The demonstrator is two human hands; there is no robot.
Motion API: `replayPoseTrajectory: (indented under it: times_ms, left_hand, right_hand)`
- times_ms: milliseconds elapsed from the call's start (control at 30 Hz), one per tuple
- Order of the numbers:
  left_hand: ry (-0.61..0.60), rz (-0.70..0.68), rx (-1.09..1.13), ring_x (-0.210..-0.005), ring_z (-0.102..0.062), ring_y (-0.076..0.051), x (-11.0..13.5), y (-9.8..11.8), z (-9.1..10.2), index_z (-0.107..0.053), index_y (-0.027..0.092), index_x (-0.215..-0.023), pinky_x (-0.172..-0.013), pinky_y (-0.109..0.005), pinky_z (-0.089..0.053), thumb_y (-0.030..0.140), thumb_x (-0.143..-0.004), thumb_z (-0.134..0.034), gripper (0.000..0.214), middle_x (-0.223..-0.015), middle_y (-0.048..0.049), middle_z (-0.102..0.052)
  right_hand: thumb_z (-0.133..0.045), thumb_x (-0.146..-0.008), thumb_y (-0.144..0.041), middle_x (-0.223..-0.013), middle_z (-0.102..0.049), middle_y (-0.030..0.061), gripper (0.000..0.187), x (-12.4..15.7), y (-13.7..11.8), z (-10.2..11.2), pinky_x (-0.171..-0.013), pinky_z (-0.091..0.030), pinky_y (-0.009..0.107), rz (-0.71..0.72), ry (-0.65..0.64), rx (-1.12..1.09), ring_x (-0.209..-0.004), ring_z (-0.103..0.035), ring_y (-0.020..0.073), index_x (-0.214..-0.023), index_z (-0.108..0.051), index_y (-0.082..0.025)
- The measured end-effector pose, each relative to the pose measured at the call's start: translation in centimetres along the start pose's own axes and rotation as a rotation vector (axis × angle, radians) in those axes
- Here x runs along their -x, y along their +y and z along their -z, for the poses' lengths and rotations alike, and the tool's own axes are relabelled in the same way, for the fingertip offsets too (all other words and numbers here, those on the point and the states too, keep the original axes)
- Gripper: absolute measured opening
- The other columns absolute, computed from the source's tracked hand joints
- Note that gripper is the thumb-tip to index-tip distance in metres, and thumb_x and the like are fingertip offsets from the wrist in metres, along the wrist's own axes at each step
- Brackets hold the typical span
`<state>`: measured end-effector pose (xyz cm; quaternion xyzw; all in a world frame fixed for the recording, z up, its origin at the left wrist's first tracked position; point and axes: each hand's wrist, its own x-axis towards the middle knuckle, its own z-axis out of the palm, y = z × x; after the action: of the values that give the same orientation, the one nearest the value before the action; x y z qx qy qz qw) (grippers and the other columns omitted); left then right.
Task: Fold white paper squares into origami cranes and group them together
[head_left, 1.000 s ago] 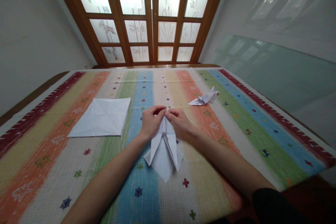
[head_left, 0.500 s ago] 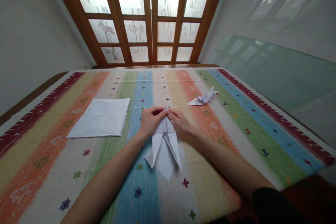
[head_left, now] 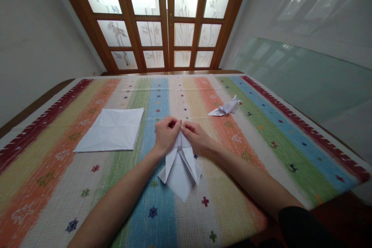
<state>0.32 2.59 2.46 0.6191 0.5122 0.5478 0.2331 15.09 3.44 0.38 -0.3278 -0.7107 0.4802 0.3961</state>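
Observation:
A partly folded sheet of white paper [head_left: 180, 174] lies in front of me, its narrow tip pointing away and its loose flaps spreading toward me. My left hand [head_left: 167, 133] pinches the tip from the left, thumb and fingers pressed together. From the right, my right hand [head_left: 194, 135] grips the same tip in a closed pinch. The fingers of both hands almost meet there and hide the very end of the paper. Two long pointed flaps run down from the pinched part, with a wider layer beneath them.
Left of my hands lies a stack of square white paper [head_left: 112, 130]. A folded paper crane [head_left: 228, 107] rests at the back right. Striped cloth [head_left: 116, 201] covers the table. Beyond it are wooden doors [head_left: 167, 42] with frosted panes, and a glass panel [head_left: 296, 69] leans at the right.
The folded paper has shifted slightly left and tilted a little. My fingers have moved slightly at its tip, both hands still pinching. The stack and the crane have stayed put.

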Motion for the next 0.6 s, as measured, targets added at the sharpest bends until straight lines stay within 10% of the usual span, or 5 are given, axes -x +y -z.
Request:
replayPoseTrajectory:
  times_ms: [133,300,600]
  left_hand:
    - [0.04,0.043,0.087,-0.058,-0.055,-0.011,-0.3,-0.2,0.1,-0.067,0.016,-0.068,-0.058,-0.022,-0.043,0.034,-0.079,-0.062,0.022,-0.062,0.0011,-0.064]
    - [0.015,0.073,0.325,-0.061,-0.06,-0.013,-1.1,-1.2,0.7,-0.07,0.016,-0.083,-0.06,-0.025,-0.047,0.058,-0.089,-0.044,0.05,-0.068,-0.0037,-0.066]
    - [-0.653,-0.226,-0.145,-0.096,-0.067,-0.022,-1.2,-5.2,1.6,-0.074,0.022,-0.086,-0.09,-0.038,-0.049,0.036,-0.085,-0.056,0.023,-0.094,-0.0049,-0.076]
  right_hand:
    - [-0.061,-0.081,-0.04,-0.071,-0.053,-0.0018,0.024,0.2,0.0,0.3,-0.06,-0.037,0.024,-0.016,-0.111,0.065,-0.065,-0.047,0.0126,-0.077,-0.056,-0.018]
    - [-0.058,-0.084,-0.027,-0.063,-0.053,-0.0013,0.022,-0.2,0.7,1.6,-0.061,-0.038,0.025,0.195,0.067,0.418,-0.063,-0.05,0.0133,-0.064,-0.056,-0.018]
    - [-0.05,-0.087,-0.013,-0.101,-0.073,0.0096,0.026,2.5,2.0,3.1,-0.087,-0.051,0.038,0.516,-0.229,0.909,-0.093,-0.066,0.0206,-0.105,-0.068,-0.018]
